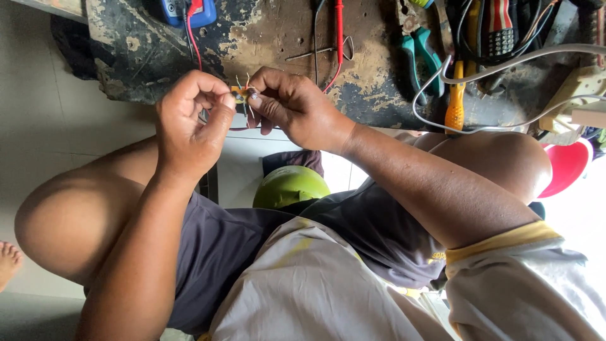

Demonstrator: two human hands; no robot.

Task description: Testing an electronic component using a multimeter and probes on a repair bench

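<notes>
Scorched, stained workbench (278, 38) up top, tools scattered: teal pliers (421, 58), orange screwdriver (454, 101), blue multimeter (188, 11) cut off by the frame. Left hand (189, 123) and right hand (293, 104) both pinch a tiny orange component (240, 95) at the bench edge, mostly hidden by fingertips; thin wire leads point up, axis unclear.

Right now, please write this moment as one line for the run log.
left hand: pinching small orange part | right hand: pinching same part | part: held above worn workbench
</notes>
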